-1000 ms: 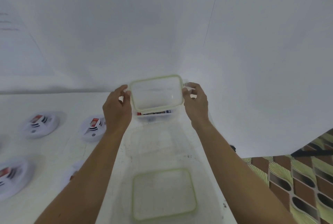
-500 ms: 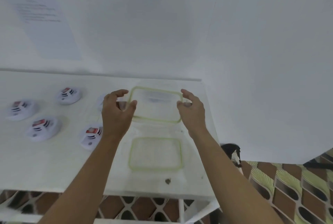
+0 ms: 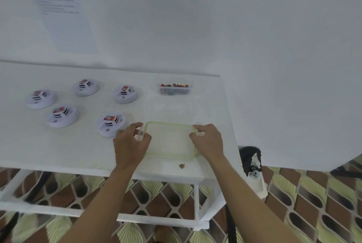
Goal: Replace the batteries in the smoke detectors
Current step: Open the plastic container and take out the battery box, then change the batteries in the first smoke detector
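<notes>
A clear plastic lid with a green rim (image 3: 170,142) lies low at the front of the white table (image 3: 58,145). My left hand (image 3: 130,145) grips its left short end and my right hand (image 3: 207,141) grips its right short end. I cannot tell whether it rests on the second lid seen earlier. An open clear container of batteries (image 3: 175,88) stands at the back right, apart from both hands. Several white round smoke detectors lie to the left, each with a red battery showing. The nearest detector (image 3: 110,126) is just left of my left hand.
The other detectors (image 3: 125,94) (image 3: 62,115) spread toward the table's left. A printed sheet (image 3: 64,17) hangs on the white wall. A brown spot (image 3: 182,166) marks the front edge. A black object (image 3: 249,156) sits right of the table, above the patterned floor.
Both hands carried the lid from over the battery container down toward the table's front, where another lid lay. The container now stands uncovered at the back. The view has widened.
</notes>
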`<action>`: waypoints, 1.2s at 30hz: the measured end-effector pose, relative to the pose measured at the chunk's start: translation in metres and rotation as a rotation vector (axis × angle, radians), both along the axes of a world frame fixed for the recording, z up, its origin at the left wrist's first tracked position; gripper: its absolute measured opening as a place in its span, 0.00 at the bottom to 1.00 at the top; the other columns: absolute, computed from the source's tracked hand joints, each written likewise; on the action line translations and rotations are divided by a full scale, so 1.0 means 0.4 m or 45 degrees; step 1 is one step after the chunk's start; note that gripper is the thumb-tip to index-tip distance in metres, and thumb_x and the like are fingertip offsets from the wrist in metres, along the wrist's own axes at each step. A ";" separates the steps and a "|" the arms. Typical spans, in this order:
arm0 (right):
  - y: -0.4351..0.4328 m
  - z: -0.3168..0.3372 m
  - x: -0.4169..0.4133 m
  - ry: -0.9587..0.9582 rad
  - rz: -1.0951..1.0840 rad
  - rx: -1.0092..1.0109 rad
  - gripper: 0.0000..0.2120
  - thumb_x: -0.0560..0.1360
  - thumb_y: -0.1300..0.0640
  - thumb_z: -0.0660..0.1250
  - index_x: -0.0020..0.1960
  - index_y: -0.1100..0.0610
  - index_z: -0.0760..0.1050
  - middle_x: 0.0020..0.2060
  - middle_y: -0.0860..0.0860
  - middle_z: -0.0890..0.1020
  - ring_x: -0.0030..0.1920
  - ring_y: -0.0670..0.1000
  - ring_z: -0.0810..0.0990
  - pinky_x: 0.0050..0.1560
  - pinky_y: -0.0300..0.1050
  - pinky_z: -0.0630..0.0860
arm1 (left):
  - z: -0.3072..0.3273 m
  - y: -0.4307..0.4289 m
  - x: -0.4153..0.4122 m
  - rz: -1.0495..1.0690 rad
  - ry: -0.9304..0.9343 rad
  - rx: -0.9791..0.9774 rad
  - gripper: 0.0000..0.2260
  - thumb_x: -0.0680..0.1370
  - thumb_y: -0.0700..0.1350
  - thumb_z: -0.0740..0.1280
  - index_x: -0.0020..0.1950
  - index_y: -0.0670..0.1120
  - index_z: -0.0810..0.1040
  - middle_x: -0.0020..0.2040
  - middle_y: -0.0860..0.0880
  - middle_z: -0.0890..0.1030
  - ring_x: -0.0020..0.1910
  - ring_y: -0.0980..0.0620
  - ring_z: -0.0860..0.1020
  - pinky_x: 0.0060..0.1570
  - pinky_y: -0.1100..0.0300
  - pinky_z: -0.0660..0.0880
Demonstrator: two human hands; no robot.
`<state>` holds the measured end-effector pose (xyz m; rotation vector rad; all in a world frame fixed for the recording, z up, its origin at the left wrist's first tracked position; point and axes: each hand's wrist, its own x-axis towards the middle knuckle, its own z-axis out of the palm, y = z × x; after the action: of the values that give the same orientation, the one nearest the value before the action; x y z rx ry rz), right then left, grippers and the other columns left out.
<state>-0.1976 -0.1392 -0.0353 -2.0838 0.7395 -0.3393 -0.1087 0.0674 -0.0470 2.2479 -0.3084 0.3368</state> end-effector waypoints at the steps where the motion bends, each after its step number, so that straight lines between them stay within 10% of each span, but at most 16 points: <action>1: 0.003 -0.010 -0.001 0.022 0.002 -0.023 0.18 0.75 0.53 0.69 0.65 0.51 0.80 0.57 0.46 0.75 0.61 0.48 0.75 0.54 0.39 0.67 | -0.010 0.002 -0.003 -0.011 0.022 0.020 0.17 0.72 0.44 0.73 0.60 0.45 0.81 0.43 0.53 0.78 0.49 0.47 0.75 0.52 0.50 0.74; 17: 0.026 -0.010 0.009 0.212 0.012 -0.288 0.22 0.78 0.50 0.63 0.71 0.54 0.71 0.66 0.52 0.74 0.67 0.57 0.68 0.65 0.52 0.67 | -0.013 0.017 0.012 -0.095 0.215 0.043 0.18 0.76 0.53 0.71 0.61 0.44 0.78 0.50 0.46 0.77 0.44 0.53 0.74 0.49 0.63 0.67; 26: 0.177 0.048 0.058 -0.139 0.329 -0.364 0.20 0.76 0.57 0.65 0.68 0.53 0.73 0.62 0.48 0.77 0.66 0.51 0.68 0.65 0.44 0.63 | 0.047 0.150 0.032 -0.323 0.143 -0.019 0.07 0.78 0.45 0.69 0.55 0.50 0.81 0.48 0.57 0.82 0.47 0.61 0.79 0.45 0.70 0.72; 31: 0.283 0.071 0.153 -0.139 0.665 -0.170 0.20 0.77 0.58 0.65 0.69 0.55 0.72 0.61 0.50 0.77 0.64 0.50 0.73 0.63 0.41 0.68 | 0.036 0.277 0.103 -0.188 -0.034 0.048 0.04 0.77 0.40 0.70 0.49 0.46 0.83 0.46 0.51 0.84 0.41 0.56 0.79 0.43 0.66 0.72; 36: 0.380 0.064 0.269 -0.071 0.771 -0.221 0.23 0.77 0.59 0.64 0.72 0.58 0.71 0.69 0.56 0.74 0.70 0.55 0.69 0.70 0.43 0.64 | -0.017 0.393 0.239 -0.170 0.101 0.399 0.17 0.77 0.47 0.69 0.64 0.43 0.77 0.64 0.43 0.78 0.64 0.42 0.74 0.63 0.47 0.70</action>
<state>-0.0901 0.0127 -0.0097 -2.3312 0.0242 -0.1214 -0.0132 0.2247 -0.0538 2.5235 -0.4956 0.1347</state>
